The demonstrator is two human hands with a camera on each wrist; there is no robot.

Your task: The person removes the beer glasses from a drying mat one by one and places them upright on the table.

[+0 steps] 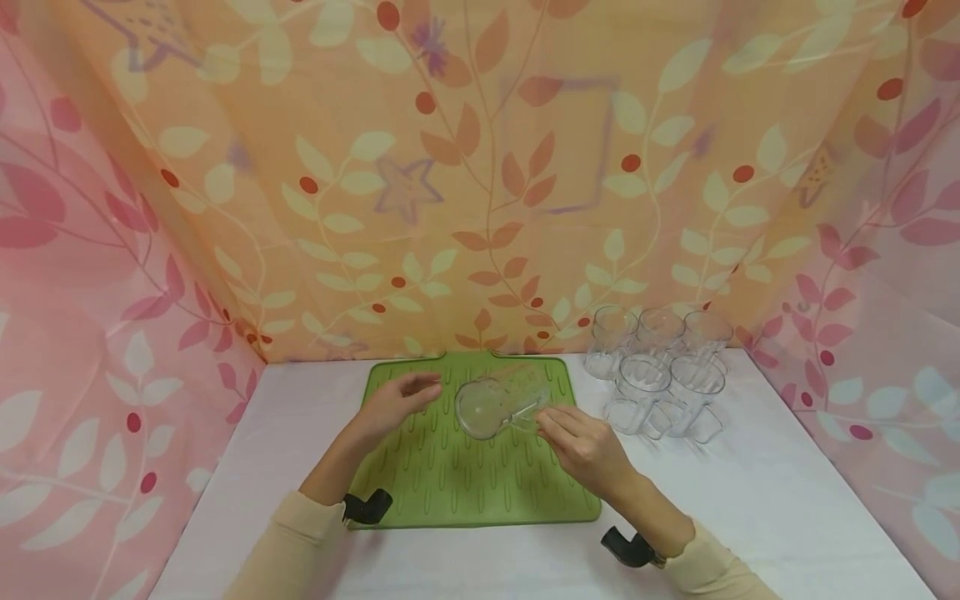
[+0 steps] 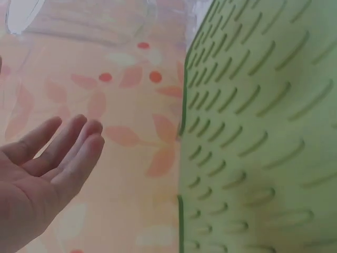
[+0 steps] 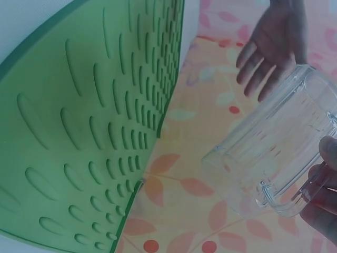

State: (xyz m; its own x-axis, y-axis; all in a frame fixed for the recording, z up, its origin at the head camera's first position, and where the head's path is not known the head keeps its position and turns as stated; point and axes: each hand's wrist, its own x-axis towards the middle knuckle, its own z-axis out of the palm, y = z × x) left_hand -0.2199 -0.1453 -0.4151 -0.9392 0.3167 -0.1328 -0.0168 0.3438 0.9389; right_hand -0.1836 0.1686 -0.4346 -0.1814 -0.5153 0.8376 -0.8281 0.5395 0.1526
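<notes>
My right hand grips the handle of a clear glass mug, which is tilted on its side above the green drying mat. In the right wrist view the fingers curl round the handle of that mug. My left hand is over the mat's left part, apart from the mug, and holds nothing. Its fingers look relaxed and slightly bent in the left wrist view, where the left hand shows palm and fingertips. Part of a clear glass shows at the top there.
Several clear glass mugs stand in a close group on the white tabletop, right of the mat. A patterned orange cloth hangs behind the table, and pink patterned cloths flank it. The mat has raised oval ridges.
</notes>
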